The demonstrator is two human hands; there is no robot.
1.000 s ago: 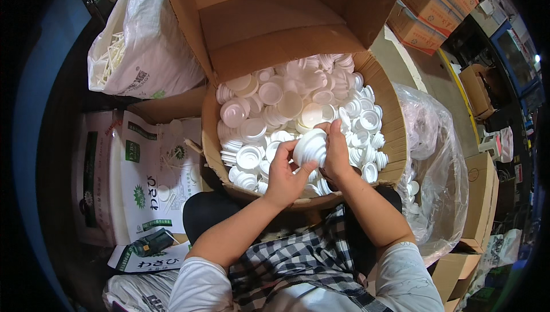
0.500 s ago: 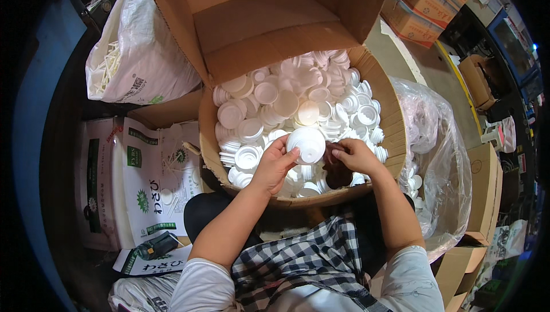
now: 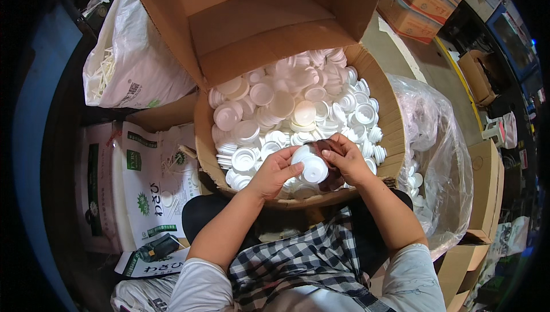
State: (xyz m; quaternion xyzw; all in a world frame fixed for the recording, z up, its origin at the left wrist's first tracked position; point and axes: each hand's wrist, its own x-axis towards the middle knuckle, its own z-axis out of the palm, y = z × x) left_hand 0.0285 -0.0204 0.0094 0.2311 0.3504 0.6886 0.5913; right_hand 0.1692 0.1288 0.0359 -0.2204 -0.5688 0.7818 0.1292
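Between my hands is a white round plastic lid (image 3: pixel 314 169), held over the near side of a cardboard box. My left hand (image 3: pixel 275 173) is closed on its left edge, thumb on top. Pinched in my right hand (image 3: pixel 349 161) is a dark reddish-brown cloth (image 3: pixel 331 181), which is pressed against the lid's right side. Beneath and beyond my hands, a heap of similar white lids (image 3: pixel 281 104) fills the box (image 3: pixel 395 134).
An open carton (image 3: pixel 263 20) stands tilted at the far side of the box. On the left are a white sack (image 3: pixel 154 54) of thin white pieces and printed packaging (image 3: pixel 166 191) with a dark green object (image 3: pixel 157 247). A clear plastic bag (image 3: pixel 441 169) with lids lies on the right.
The cloth has come up from beside the lid onto its right edge. The lid has tilted and shifted slightly down and right, with my right hand now closer to it.
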